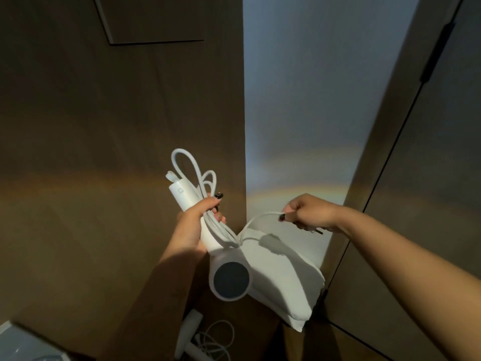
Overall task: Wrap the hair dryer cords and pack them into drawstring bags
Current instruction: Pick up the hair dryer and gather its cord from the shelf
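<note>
Hair dryer [229, 272] gripped by left hand [192, 225]; right hand [307, 212] pinches cord [263, 216]; plug hidden.

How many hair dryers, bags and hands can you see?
Hair dryers: 2, one held, one lying below
Bags: 1, white bag
Hands: 2, left hand, right hand
Total: 5
</note>
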